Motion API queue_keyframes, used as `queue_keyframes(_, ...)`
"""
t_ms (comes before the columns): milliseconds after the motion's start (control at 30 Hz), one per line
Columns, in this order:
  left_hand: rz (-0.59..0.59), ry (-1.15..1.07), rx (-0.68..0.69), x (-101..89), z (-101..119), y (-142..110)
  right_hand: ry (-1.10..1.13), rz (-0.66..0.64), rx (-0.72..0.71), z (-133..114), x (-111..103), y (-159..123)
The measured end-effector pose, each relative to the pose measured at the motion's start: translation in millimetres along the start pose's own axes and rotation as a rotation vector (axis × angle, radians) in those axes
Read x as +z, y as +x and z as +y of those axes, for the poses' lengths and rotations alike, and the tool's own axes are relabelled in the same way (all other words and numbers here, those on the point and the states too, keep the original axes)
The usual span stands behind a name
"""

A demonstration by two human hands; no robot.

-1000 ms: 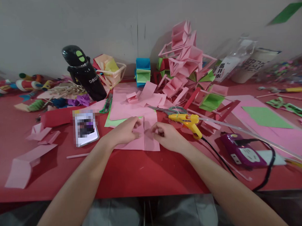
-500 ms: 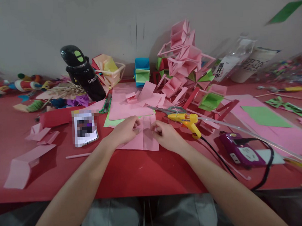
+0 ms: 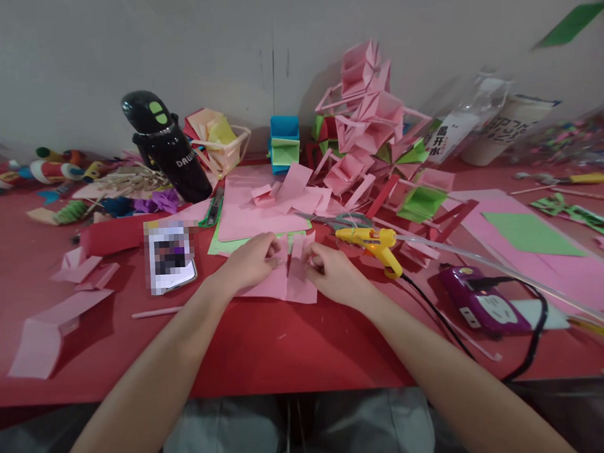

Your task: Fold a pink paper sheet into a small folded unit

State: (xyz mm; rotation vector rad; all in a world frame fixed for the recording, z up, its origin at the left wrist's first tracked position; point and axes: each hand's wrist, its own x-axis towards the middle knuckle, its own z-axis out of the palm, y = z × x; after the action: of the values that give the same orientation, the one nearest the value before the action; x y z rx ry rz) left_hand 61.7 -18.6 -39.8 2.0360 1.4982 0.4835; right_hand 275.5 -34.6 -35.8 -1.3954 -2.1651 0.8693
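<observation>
A pink sheet of paper (image 3: 274,288) lies at the front middle of the red table, creased down its middle. From its far edge a split runs along the crease, with a gap between the two halves; near the front edge they still join. My left hand (image 3: 253,260) is closed on the left half, fingers curled. Opposite it, my right hand (image 3: 328,269) pinches the right half near the split. The yellow glue gun (image 3: 375,240) lies just right of my right hand, and scissors (image 3: 342,219) rest beyond it.
Pink folded-paper frames (image 3: 372,116) are piled at the back right. A black bottle (image 3: 171,152) stands at the back left, behind a phone (image 3: 170,259). A purple power strip (image 3: 485,298) with a black cord sits at right. Pink paper strips (image 3: 41,338) lie at left.
The pink sheet has come apart along its crease from the far edge, and a gap now shows between its halves. Both hands stay in nearly the same place.
</observation>
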Motion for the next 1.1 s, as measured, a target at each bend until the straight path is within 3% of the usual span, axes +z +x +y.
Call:
queue_keyframes(267, -0.007, -0.009, -0.002, -0.6, 2, -1, 0.143, 0.032, -0.018, 0, 0, -3)
queue_keyframes(400, -0.069, -0.033, 0.033, -7.3, 4, -5, 0.248, -0.040, -0.069, 1, -7, -5)
queue_keyframes(600, -0.168, -0.048, 0.062, -15.5, 2, -7, 0.413, -0.248, 0.111, -1, -19, -10)
queue_keyframes(733, -0.203, -0.054, 0.032, -16.3, 3, -6, 0.473, -0.348, 0.074, 2, -14, -11)
queue_keyframes(1100, -0.191, -0.051, -0.023, -14.5, 5, -7, 0.413, -0.412, 0.207, 1, -14, -8)
